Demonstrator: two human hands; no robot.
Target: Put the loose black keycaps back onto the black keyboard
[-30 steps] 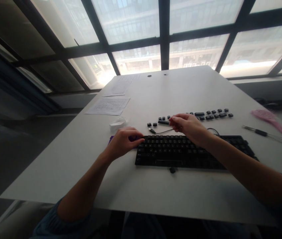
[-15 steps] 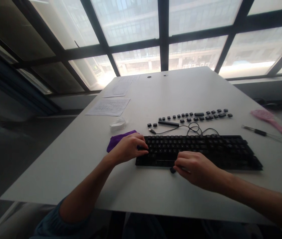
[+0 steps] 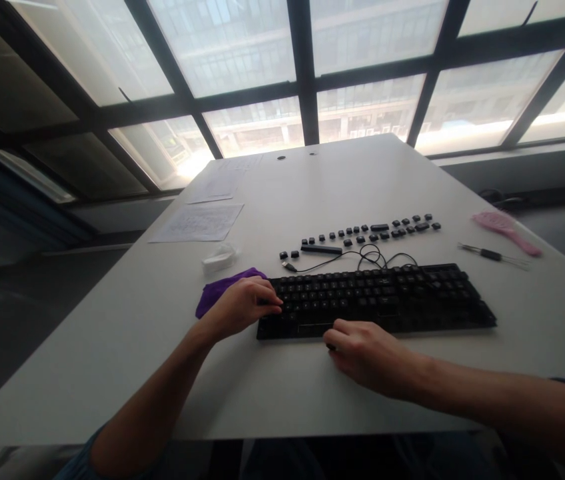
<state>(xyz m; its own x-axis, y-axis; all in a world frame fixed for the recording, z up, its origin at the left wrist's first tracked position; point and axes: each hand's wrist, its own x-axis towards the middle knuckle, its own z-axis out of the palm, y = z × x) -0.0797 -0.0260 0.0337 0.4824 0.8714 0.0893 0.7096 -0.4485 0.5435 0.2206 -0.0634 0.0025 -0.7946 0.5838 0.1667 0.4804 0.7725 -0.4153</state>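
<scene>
A black keyboard [image 3: 387, 313] lies on the white table, with keys absent along its lower rows. My left hand [image 3: 250, 303] is closed at the keyboard's left end, its fingertips pressed together on a small dark piece that is mostly hidden. Just in front of the keyboard's front edge, my right hand [image 3: 362, 350] pinches a black keycap [image 3: 331, 347]. Behind the keyboard, loose black keycaps [image 3: 379, 228] stand in two rows, with a long black bar key [image 3: 321, 249] at their left. The keyboard's cable [image 3: 312, 268] is loosely coiled between them.
A purple cloth [image 3: 217, 290] and a clear plastic wrapper [image 3: 220, 259] lie left of the keyboard. Papers [image 3: 197, 223] are farther back. At the right are a wire puller tool [image 3: 491, 255] and a pink brush [image 3: 507, 230]. Windows stand behind the table.
My right hand has closed on the keycap that lay before the keyboard. My left hand stays at the left end. The view has shifted to the right.
</scene>
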